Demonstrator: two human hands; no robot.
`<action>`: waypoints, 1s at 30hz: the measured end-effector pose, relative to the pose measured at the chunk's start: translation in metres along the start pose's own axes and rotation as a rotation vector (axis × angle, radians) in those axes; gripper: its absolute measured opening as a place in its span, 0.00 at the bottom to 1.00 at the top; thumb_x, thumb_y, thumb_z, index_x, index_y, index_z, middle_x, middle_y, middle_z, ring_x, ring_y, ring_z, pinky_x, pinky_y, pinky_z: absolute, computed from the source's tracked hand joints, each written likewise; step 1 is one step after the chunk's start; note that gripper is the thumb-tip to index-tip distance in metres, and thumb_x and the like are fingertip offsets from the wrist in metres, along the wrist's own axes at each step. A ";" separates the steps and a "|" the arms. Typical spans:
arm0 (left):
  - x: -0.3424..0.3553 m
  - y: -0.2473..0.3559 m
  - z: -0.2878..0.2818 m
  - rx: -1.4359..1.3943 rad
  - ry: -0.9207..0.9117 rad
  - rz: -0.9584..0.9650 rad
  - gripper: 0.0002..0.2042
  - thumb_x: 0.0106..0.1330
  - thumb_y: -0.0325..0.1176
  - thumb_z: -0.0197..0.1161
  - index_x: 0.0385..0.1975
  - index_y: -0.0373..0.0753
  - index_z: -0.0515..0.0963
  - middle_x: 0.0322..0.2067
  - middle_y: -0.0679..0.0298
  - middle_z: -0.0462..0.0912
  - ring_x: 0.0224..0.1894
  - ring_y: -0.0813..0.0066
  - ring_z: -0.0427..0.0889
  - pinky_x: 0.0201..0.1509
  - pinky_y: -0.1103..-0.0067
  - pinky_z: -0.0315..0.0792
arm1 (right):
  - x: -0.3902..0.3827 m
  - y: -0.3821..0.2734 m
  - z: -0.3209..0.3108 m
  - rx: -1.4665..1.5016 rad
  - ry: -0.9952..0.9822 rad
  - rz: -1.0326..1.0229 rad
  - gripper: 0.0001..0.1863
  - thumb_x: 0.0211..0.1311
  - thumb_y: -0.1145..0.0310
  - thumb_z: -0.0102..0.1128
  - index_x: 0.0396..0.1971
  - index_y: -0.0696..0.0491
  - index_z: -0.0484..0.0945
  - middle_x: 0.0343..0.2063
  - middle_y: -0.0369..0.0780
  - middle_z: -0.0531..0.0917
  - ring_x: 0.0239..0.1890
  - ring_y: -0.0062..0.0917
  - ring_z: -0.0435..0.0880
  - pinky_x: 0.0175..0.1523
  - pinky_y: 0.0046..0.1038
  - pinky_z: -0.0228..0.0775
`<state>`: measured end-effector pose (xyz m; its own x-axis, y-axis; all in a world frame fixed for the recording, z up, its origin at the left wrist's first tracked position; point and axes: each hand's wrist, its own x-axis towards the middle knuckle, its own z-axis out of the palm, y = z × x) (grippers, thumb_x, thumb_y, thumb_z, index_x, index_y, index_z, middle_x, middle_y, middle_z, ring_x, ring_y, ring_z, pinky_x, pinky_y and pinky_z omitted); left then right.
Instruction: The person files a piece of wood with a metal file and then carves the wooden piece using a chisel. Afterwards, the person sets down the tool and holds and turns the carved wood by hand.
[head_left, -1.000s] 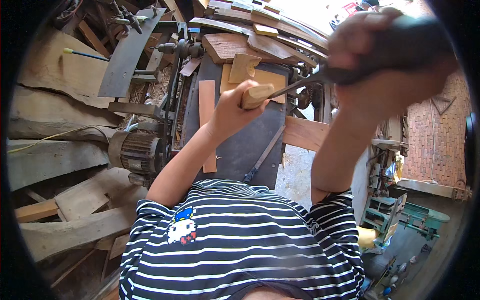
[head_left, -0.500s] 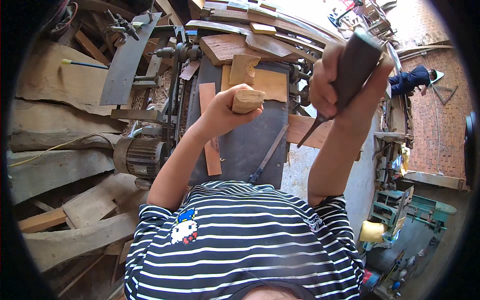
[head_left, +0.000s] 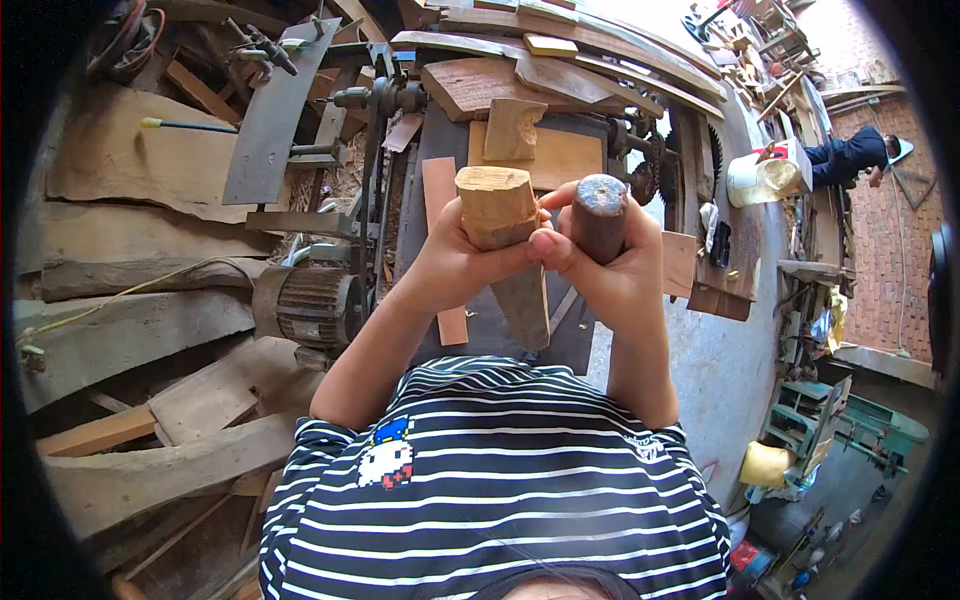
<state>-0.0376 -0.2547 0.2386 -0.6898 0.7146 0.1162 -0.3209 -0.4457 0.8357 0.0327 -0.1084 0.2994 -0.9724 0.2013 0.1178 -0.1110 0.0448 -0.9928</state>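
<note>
My left hand [head_left: 455,250] is closed around a wooden block [head_left: 497,210], its pale cut end facing up and its long body tapering down below the hands. In my right hand [head_left: 622,280] is a chisel [head_left: 600,205], gripped by its dark round handle with the worn butt end upward; its metal blade is hidden now. Thumb and fingertips of the right hand meet the left hand at the side of the block. Beyond them, a notched wood piece [head_left: 513,128] rests on a yellowish board [head_left: 570,165] on the dark machine table [head_left: 480,315].
A reddish wood strip [head_left: 440,185] lies left of my hands. An electric motor [head_left: 312,305] and drill chuck [head_left: 352,97] are further left, beside stacked slabs [head_left: 130,320]. A white bucket [head_left: 745,182] stands at right. Another person [head_left: 850,155] is at far right.
My right hand has come down and left with the chisel, from apart to touching my left hand. The chisel has turned butt-up. The block's long lower body now shows, and the view has shifted.
</note>
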 end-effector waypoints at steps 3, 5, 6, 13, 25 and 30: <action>-0.002 0.000 0.002 0.021 0.009 -0.008 0.16 0.57 0.24 0.67 0.45 0.32 0.72 0.37 0.62 0.81 0.39 0.75 0.82 0.44 0.76 0.78 | -0.001 -0.002 0.001 -0.030 0.039 0.045 0.16 0.51 0.66 0.72 0.35 0.57 0.77 0.26 0.34 0.81 0.30 0.12 0.77 0.35 0.17 0.71; -0.003 0.000 0.004 0.023 0.001 -0.025 0.16 0.57 0.24 0.67 0.45 0.33 0.72 0.36 0.63 0.81 0.39 0.75 0.82 0.44 0.77 0.78 | -0.001 -0.003 0.001 -0.033 0.061 0.045 0.16 0.51 0.66 0.72 0.34 0.57 0.77 0.26 0.34 0.81 0.29 0.12 0.77 0.35 0.17 0.72; -0.003 0.000 0.004 0.040 0.017 -0.018 0.15 0.58 0.24 0.67 0.44 0.33 0.72 0.36 0.63 0.81 0.39 0.76 0.81 0.44 0.77 0.77 | 0.000 -0.003 0.001 -0.039 0.079 0.045 0.15 0.51 0.66 0.72 0.34 0.57 0.77 0.27 0.34 0.81 0.29 0.12 0.78 0.35 0.17 0.72; 0.011 -0.020 0.002 0.401 0.204 0.118 0.12 0.59 0.26 0.65 0.41 0.35 0.72 0.33 0.65 0.81 0.36 0.79 0.81 0.42 0.81 0.75 | 0.015 -0.075 -0.043 0.434 0.366 -0.429 0.09 0.65 0.65 0.53 0.27 0.50 0.69 0.15 0.35 0.71 0.14 0.21 0.70 0.18 0.24 0.66; 0.022 -0.037 -0.014 0.574 0.274 0.218 0.12 0.57 0.26 0.66 0.39 0.36 0.73 0.32 0.65 0.82 0.36 0.81 0.81 0.40 0.82 0.75 | 0.042 -0.102 -0.032 0.174 0.049 -0.605 0.06 0.61 0.71 0.50 0.25 0.53 0.67 0.18 0.36 0.68 0.18 0.21 0.67 0.24 0.28 0.62; 0.017 -0.033 -0.017 0.494 0.256 0.153 0.16 0.54 0.29 0.70 0.41 0.36 0.73 0.34 0.67 0.80 0.37 0.82 0.80 0.40 0.84 0.75 | 0.049 -0.081 0.015 0.187 0.460 -0.388 0.09 0.53 0.82 0.54 0.33 0.58 0.67 0.12 0.38 0.70 0.06 0.17 0.66 0.09 0.21 0.59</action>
<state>-0.0505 -0.2373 0.2040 -0.8594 0.4809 0.1736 0.0941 -0.1850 0.9782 -0.0089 -0.1170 0.3857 -0.6712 0.6069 0.4257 -0.5119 0.0359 -0.8583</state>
